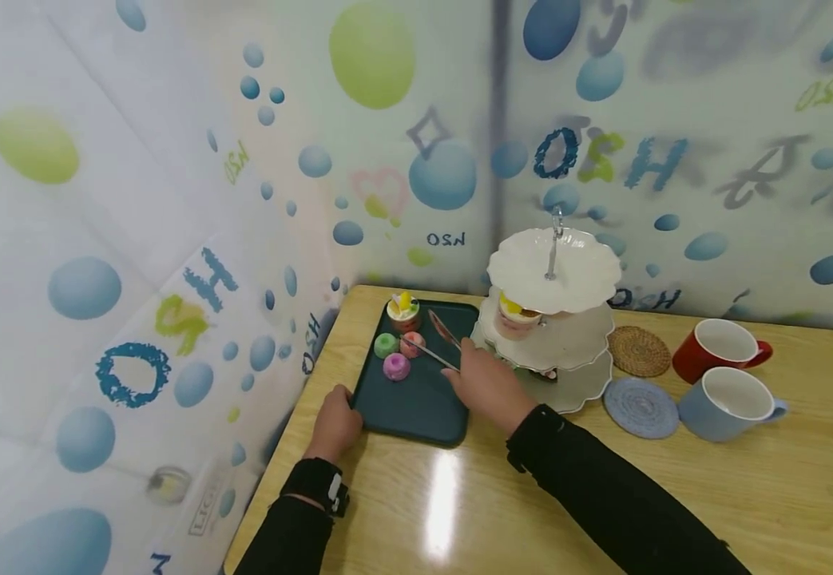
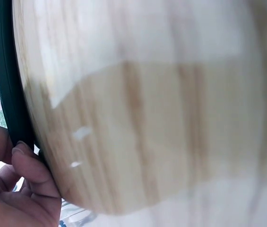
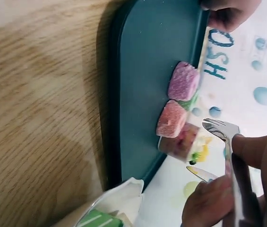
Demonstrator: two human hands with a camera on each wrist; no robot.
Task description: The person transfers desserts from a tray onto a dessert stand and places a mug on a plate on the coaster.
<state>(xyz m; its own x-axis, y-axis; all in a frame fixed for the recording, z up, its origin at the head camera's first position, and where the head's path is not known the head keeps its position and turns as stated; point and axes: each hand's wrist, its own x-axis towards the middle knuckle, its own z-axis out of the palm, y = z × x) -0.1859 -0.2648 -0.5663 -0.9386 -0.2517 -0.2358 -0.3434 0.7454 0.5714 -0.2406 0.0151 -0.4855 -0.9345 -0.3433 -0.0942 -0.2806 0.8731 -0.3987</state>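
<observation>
In the head view, my left hand [image 1: 335, 427] pinches the near left corner of a dark green tray [image 1: 416, 411]. My right hand [image 1: 491, 383] grips metal tongs [image 1: 434, 356] above the tray, their arms spread with nothing between. One tong tip overlaps a pink sugar-coated cake [image 1: 412, 345]; contact is unclear. The right wrist view shows a fork-like tong end [image 3: 218, 127] apart from the cakes. Beside the pink one lie a green cake [image 1: 386, 345] and a purple cake [image 1: 396, 367]. A fruit-topped cup dessert [image 1: 405, 315] stands at the tray's far left.
A white three-tier stand [image 1: 577, 343] rises right of the tray, close to my right hand, with another cup dessert [image 1: 515, 321] on it. Further right are a brown coaster [image 1: 639, 351], a blue coaster [image 1: 641, 408], a red mug [image 1: 696, 355] and a blue mug [image 1: 718, 411]. Printed curtains border the table.
</observation>
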